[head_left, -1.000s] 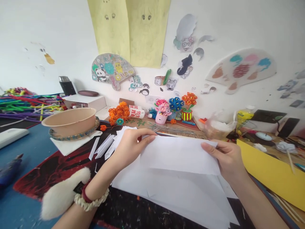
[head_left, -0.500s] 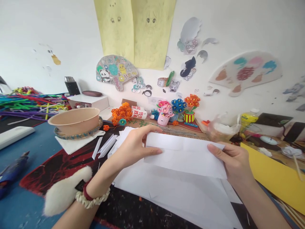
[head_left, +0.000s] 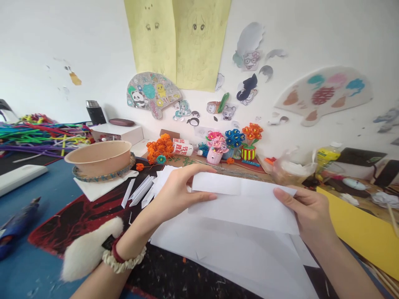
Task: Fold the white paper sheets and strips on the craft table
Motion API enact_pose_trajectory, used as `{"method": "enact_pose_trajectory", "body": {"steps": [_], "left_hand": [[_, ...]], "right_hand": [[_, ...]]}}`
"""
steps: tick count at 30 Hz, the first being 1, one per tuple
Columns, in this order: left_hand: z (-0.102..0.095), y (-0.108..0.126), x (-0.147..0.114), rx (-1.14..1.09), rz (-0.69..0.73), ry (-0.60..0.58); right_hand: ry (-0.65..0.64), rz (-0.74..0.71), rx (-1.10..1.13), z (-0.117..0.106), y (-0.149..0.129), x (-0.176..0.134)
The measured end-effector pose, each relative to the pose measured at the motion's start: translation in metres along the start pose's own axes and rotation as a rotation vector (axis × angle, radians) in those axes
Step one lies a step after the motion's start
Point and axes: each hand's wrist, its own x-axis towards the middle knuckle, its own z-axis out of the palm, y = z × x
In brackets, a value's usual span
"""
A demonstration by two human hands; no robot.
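Between my two hands is a sheet of white paper (head_left: 249, 209) with its far edge folded over in a narrow strip. My left hand (head_left: 177, 189) pinches the strip at its left end, thumb on top and fingers behind. At the right end my right hand (head_left: 307, 209) grips the sheet, its thumb on the near face. Beneath lies a stack of larger white sheets (head_left: 237, 261) on a dark mat. Several folded paper strips (head_left: 141, 191) rest to the left of the stack. A scrunchie (head_left: 124, 261) and a white fluffy piece (head_left: 90, 251) are at my left wrist.
A beige bowl (head_left: 98, 153) stands at the left, near a blue glue gun (head_left: 20, 226). Pipe-cleaner flowers (head_left: 160, 147) and small flower pots (head_left: 248, 153) line the wall. Yellow card (head_left: 361, 232) lies at right, with a plastic bag (head_left: 293, 166) behind.
Both hands keep their hold on the paper. The folded strip now lies flatter toward its right part, and the whole view has shifted very slightly.
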Motion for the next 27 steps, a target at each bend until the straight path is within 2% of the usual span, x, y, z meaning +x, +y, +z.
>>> {"method": "enact_pose_trajectory", "body": {"steps": [8,14,18,22,27], "left_hand": [[0.001,0.003,0.0,-0.007,0.009,0.011],[0.002,0.001,0.001,0.014,-0.086,0.027],[0.004,-0.001,0.001,-0.116,-0.189,0.034],[0.005,-0.003,0.003,-0.286,-0.263,0.039],[0.005,-0.007,0.005,-0.358,-0.32,0.092]], "right_hand": [[0.005,-0.041,-0.039,-0.002,0.0,0.001],[0.005,-0.051,-0.034,-0.002,0.0,0.0],[-0.006,-0.031,-0.003,-0.001,-0.001,0.0],[-0.036,-0.07,-0.073,-0.002,0.0,0.002],[-0.106,-0.046,-0.106,-0.003,0.001,0.005]]}}
